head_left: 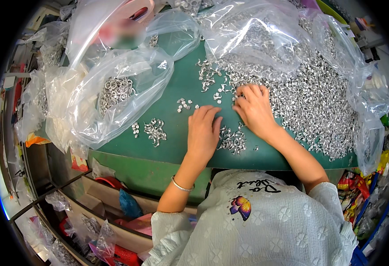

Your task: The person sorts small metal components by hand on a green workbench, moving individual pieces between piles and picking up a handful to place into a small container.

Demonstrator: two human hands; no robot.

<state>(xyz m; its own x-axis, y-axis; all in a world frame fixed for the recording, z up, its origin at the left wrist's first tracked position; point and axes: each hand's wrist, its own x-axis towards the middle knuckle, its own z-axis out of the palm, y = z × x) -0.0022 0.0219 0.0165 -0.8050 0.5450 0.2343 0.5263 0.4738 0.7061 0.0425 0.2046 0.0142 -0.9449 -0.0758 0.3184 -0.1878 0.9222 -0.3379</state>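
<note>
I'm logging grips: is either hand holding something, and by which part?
Cannot tell: metal pieces lie near the left hand and right hand; any hold is hidden.

This looks like a workshop, with small metal parts heaped on a green desk among clear plastic bags.

The left forearm slants forward and inward, its wrist nearly straight, and the left hand is back up with bent fingers and the thumb alongside. The right forearm angles forward and to the left; the right hand reaches farther out, palm down, fingers curled. The hands are near each other, apart; what the fingertips do is unclear.
</note>
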